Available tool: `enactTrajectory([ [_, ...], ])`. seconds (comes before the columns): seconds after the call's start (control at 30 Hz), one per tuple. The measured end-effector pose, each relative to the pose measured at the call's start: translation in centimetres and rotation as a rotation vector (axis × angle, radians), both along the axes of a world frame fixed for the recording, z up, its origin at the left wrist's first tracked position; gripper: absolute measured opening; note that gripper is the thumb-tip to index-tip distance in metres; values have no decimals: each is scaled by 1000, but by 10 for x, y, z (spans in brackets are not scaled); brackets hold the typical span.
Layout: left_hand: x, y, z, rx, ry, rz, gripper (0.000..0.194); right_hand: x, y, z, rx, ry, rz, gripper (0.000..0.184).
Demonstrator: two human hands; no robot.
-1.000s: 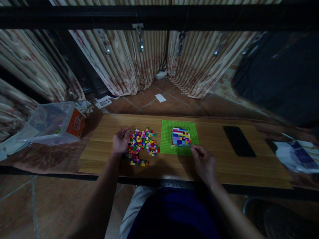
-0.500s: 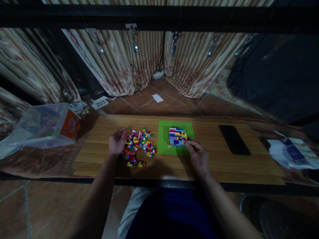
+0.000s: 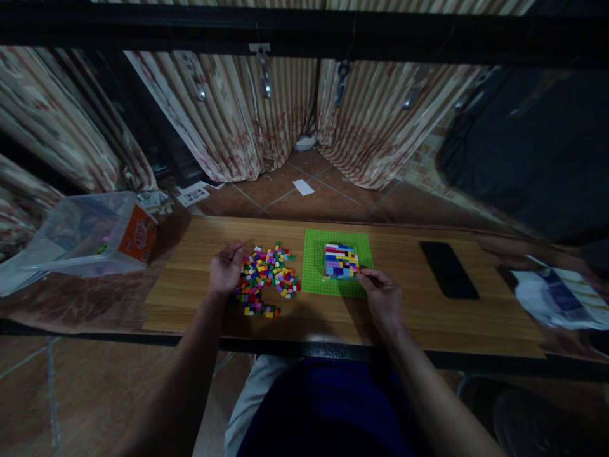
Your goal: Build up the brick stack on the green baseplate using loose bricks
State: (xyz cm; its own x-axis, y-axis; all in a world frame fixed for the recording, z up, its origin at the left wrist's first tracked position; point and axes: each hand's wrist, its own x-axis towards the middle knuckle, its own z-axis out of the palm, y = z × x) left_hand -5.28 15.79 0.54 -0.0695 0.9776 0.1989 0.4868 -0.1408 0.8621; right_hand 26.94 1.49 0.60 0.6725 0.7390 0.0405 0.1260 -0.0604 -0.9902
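- Past the tabletop's [image 3: 185, 289] left edge, I see a clear plastic bin [image 3: 90, 238] with an orange label.
- My left hand [image 3: 225, 270] is over the left part of the tabletop, forearm reaching in across the near edge, fingers curled at the left side of the loose bricks [image 3: 271, 270]. I cannot tell how wide its grip is or whether it holds one.
- Those bricks spread between that hand and the green baseplate [image 3: 313, 260].
- The brick block [image 3: 339, 261], multicoloured, sits on the baseplate around its middle.
- My right hand [image 3: 364, 274] angles in from the near edge, wrist lower right, thumb and index finger pinched narrow at the block's near right corner; I can't tell if a brick is between them.
- Farther right, a black phone-like slab [image 3: 450, 270] lies toward the tabletop's right end.
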Motion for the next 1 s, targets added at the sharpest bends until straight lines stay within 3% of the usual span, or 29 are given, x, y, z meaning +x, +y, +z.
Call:
enactTrajectory([
  [0.27,0,-1,1,13,-9,-15,31,0,1,10,-80,-36,25,34],
  [0.77,1,-1,2,-6,-16,1,30,9,8,5,-103,24,84,32],
  [1.0,2,-2,2,-13,-26,-5,31,7,-5,11,-14,42,-32,34],
])
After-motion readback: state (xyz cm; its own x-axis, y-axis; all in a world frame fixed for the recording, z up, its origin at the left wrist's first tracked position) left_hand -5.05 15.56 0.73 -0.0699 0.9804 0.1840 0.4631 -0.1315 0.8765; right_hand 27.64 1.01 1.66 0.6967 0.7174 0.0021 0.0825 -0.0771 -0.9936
